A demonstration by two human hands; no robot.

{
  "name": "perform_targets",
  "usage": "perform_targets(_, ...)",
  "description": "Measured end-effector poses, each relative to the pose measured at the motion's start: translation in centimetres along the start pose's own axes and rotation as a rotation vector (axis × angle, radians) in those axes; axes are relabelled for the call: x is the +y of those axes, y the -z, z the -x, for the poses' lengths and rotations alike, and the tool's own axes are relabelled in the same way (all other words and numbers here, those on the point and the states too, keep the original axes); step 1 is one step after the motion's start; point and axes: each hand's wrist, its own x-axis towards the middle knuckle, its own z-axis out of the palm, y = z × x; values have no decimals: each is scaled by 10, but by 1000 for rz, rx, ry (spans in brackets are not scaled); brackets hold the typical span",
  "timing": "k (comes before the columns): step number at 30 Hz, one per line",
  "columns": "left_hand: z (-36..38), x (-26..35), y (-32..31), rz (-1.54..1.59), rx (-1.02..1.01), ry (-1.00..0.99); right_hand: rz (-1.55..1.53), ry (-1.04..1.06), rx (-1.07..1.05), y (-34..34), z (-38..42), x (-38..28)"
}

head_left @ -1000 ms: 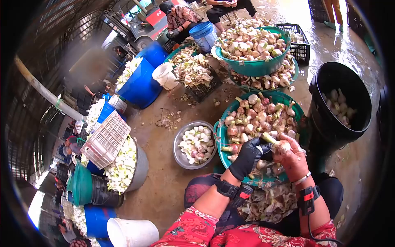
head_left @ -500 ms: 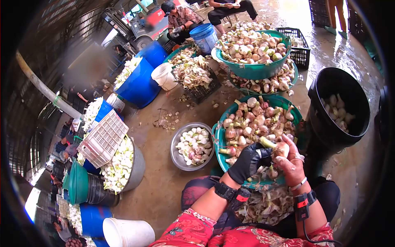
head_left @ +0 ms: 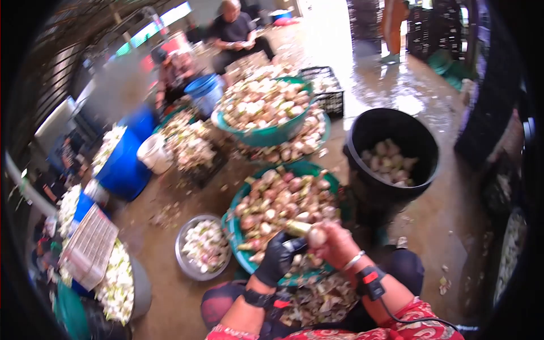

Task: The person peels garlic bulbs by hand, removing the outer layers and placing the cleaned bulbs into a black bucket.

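Note:
My right hand (head_left: 340, 248) is closed around a garlic bulb (head_left: 316, 237), whose pale green stem points left. Close beside it, my left hand (head_left: 276, 259) in a black glove has its fingers curled in. A pale glint shows at those fingers, but what they hold is blurred. Both hands are over the near side of a green basin (head_left: 231, 237) heaped with untrimmed garlic (head_left: 277, 198). Loose garlic skins (head_left: 323, 303) lie below my wrists. To the left stands a metal bowl (head_left: 180, 252) of cleaned white bulbs.
A tall black bucket (head_left: 358, 170) with some bulbs stands right of the basin. Beyond are another heaped green basin (head_left: 266, 136), a black crate (head_left: 334, 102) and blue tubs (head_left: 122, 170). Two people sit at the back; another person stands far right. The floor looks wet.
My view has swung right, so everything sits further left and more of the right side shows. The garlic bulb remains in my right hand, and both hands stay over the basin.

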Motion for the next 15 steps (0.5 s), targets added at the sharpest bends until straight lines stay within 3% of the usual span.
perform_targets(1, 0, 5, -5, 83, 32, 110, -201, -260, 131, -10, 2, -15)
perform_targets(2, 2, -3, -8, 23, 20, 14, -183, -232, 84, -11, 7, -16)
perform_targets(3, 4, 3, -11, 155, 56, 118, -148, -222, 85, -14, 11, -20)
perform_targets(4, 7, 1, -10, 21, 19, 109, -259, -148, -30, -5, 6, -7)
perform_targets(6, 4, 5, -10, 36, 92, 70, -162, -20, -49, -12, 16, -12)
perform_targets(8, 7, -8, -10, -210, 102, -30, 76, 106, -109, -17, 20, -23)
perform_targets(10, 6, 5, -4, -292, 20, -9, 97, 139, -62, -19, 20, -21)
perform_targets(12, 4, 8, -7, 307, 92, 225, -26, -12, -20, -22, 26, -30)
perform_targets(15, 10, -1, -7, 446, 143, 225, -316, -290, 58, -20, 22, -32)
